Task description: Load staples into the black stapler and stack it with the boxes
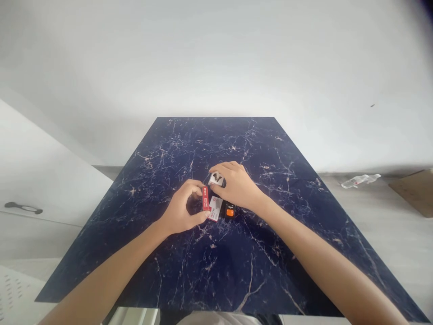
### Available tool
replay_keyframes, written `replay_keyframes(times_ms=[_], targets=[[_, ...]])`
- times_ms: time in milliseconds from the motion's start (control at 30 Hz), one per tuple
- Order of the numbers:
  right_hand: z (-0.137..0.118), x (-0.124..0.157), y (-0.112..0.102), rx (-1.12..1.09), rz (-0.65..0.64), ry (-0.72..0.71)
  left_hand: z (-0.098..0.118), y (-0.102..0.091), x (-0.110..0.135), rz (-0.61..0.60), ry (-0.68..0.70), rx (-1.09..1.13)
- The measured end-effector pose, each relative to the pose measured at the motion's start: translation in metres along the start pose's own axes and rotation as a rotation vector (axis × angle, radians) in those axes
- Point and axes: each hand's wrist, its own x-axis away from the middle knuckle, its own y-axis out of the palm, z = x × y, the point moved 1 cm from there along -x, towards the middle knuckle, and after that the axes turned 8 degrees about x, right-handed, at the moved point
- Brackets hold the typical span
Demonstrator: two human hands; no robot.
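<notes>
My left hand [186,208] is closed on a small red-and-white printed box [206,197], thumb at its near end and fingers at its far end. A white printed face [215,207] with a red edge lies right beside the red side; I cannot tell whether both belong to one box. My right hand [236,183] curls its fingers around a small white piece with a black mark [216,179], just beyond the box. Below the right palm, a black object with an orange patch [230,212] rests on the table, partly covered.
The dark blue marble-patterned table [203,144] stands near a white wall [216,58]. To the left is a white cabinet with a dark handle [23,208]. On the floor at the right lie a clear plastic bottle [360,181] and a brown cardboard piece [414,192].
</notes>
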Motion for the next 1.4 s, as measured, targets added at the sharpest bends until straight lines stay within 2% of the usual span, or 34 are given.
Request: replay_keyframes(times_ms=[100, 233, 300, 500, 600, 700, 767, 867, 933, 1000, 1100, 1267, 1400], targets=[[0.005, -0.003, 0.008, 0.061, -0.059, 0.042, 0.001, 0.002, 0.000, -0.084, 0.014, 0.010], [0.014, -0.002, 0.015, 0.095, -0.147, 0.033, -0.001, 0.005, -0.001, -0.294, -0.059, -0.140], [0.016, -0.001, 0.015, 0.106, -0.193, 0.010, -0.004, 0.005, -0.002, -0.356, -0.079, -0.207], [0.006, 0.002, 0.004, 0.198, -0.273, -0.142, -0.010, 0.004, 0.000, -0.351, -0.026, -0.254], [-0.004, 0.002, 0.002, 0.277, -0.315, -0.160, -0.011, 0.004, 0.000, -0.329, 0.013, -0.277], [-0.006, 0.002, 0.004, 0.223, -0.246, -0.197, -0.012, 0.003, -0.001, -0.324, -0.013, -0.298], [-0.001, 0.007, 0.005, 0.071, -0.091, -0.146, -0.011, 0.002, -0.002, -0.349, -0.029, -0.292], [0.016, 0.030, 0.008, -0.193, 0.112, 0.163, -0.009, 0.001, -0.003, -0.404, -0.025, -0.297], [0.027, 0.053, 0.013, -0.330, 0.116, 0.383, -0.007, 0.002, -0.003, -0.428, -0.049, -0.314], [0.033, 0.076, 0.017, -0.457, 0.058, 0.500, -0.004, 0.006, -0.003, -0.427, -0.093, -0.313], [0.029, 0.096, 0.016, -0.612, -0.042, 0.479, 0.002, 0.017, -0.004, -0.395, -0.135, -0.236], [0.006, 0.092, -0.001, -0.680, -0.115, 0.328, 0.005, 0.029, -0.002, -0.284, -0.136, -0.209], [0.002, 0.088, -0.005, -0.579, -0.100, 0.314, -0.010, 0.018, -0.014, -0.368, -0.092, -0.308]])
